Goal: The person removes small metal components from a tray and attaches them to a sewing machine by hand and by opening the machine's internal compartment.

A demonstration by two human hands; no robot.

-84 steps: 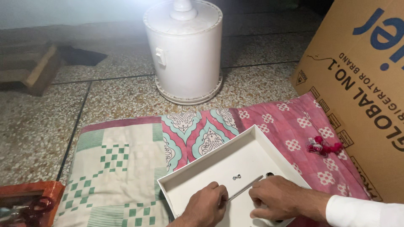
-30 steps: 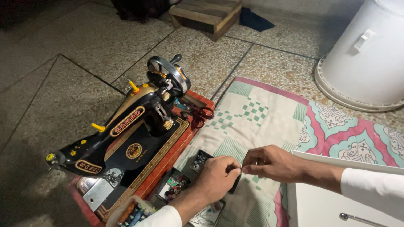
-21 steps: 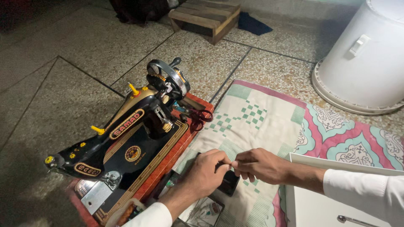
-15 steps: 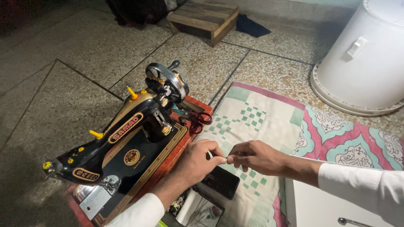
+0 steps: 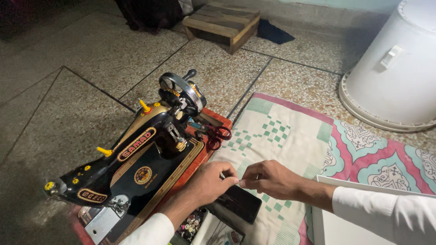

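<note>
Black, gold-trimmed metal sewing machine [image 5: 136,163] lies tilted beside us. Our left hand [image 5: 211,181] and right hand [image 5: 270,179] meet fingertip to fingertip above the patchwork quilt [image 5: 290,136], pinching something too small to identify.

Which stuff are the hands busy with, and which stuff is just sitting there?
In use: left hand and right hand, fingertips pinched together on something too small to tell.

Lying about: sewing machine, scissors, dark flat case, patterned quilt, white bin.

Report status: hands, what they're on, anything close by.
Left hand and right hand fingertips pinched together, held item too small to identify. Black phone beneath. Sewing machine just left.
</note>
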